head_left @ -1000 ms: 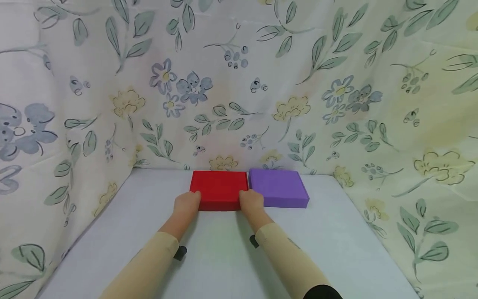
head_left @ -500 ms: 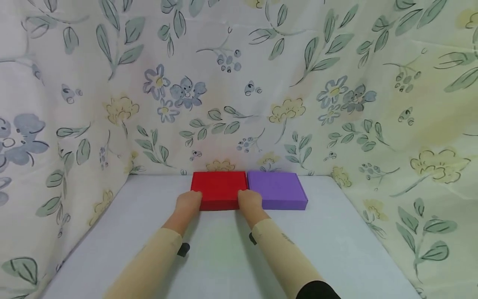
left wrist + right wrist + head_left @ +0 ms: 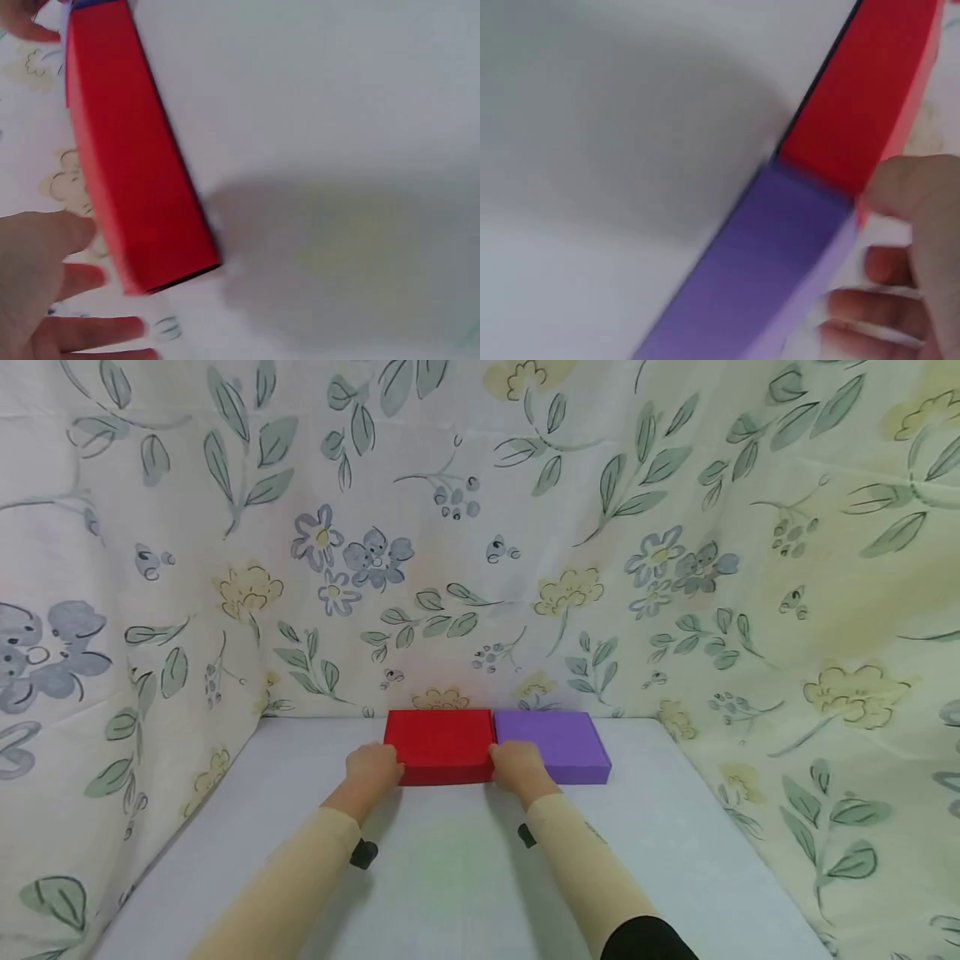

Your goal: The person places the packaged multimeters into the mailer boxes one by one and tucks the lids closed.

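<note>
A flat red box [image 3: 441,743] lies at the far side of the white table, its right end against a flat purple box [image 3: 558,743]. At the red box's near left corner is my left hand [image 3: 372,770]; in the left wrist view its fingers [image 3: 97,331] are spread and stand off the box, with the thumb close to the top edge. My right hand [image 3: 522,768] is over the seam between both boxes. In the right wrist view its thumb [image 3: 895,184] appears to touch the red box's corner, while the loosely bent fingers stay apart from the boxes.
The white table [image 3: 450,877] stretches toward me between my sleeved forearms. A floral cloth [image 3: 465,552] hangs directly behind the boxes and along both sides of the table.
My right hand has shifted a little right, off the red box's front corner, and my left hand slightly left. Both hands have loosened from the red box. The head view has tilted slightly.
</note>
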A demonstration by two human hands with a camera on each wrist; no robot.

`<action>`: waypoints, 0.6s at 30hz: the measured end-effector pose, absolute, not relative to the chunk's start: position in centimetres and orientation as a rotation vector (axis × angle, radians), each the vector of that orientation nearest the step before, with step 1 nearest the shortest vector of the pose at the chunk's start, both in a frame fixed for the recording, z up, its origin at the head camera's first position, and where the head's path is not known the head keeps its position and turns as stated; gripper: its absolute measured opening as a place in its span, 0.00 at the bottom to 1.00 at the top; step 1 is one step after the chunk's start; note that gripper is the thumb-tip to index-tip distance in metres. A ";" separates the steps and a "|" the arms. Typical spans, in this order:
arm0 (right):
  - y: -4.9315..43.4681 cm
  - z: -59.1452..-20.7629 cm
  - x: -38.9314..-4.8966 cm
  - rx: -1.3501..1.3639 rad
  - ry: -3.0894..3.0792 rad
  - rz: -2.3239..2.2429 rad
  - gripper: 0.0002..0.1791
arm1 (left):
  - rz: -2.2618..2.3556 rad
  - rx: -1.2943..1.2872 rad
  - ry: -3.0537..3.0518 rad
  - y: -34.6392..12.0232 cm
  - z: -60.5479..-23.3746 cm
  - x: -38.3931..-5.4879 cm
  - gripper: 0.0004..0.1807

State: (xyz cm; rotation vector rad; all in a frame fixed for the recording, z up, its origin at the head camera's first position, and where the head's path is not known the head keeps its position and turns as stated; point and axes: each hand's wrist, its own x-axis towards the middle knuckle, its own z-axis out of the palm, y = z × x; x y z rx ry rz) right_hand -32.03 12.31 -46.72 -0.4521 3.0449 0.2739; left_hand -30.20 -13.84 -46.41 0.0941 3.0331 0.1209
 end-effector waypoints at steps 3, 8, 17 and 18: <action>14.1 -44.6 -33.2 -0.474 3.124 0.295 0.16 | 0.164 0.126 3.143 -14.3 -44.1 -31.6 0.27; 16.1 -39.4 -35.4 -0.309 3.306 0.129 0.34 | 0.275 0.292 3.285 -15.1 -39.1 -34.5 0.36; 15.9 -35.4 -35.8 -0.283 3.346 -0.047 0.47 | 0.342 0.152 3.289 -16.9 -36.0 -35.6 0.41; 15.9 -35.4 -35.8 -0.285 3.338 -0.043 0.47 | 0.340 0.150 3.285 -17.1 -36.1 -35.6 0.41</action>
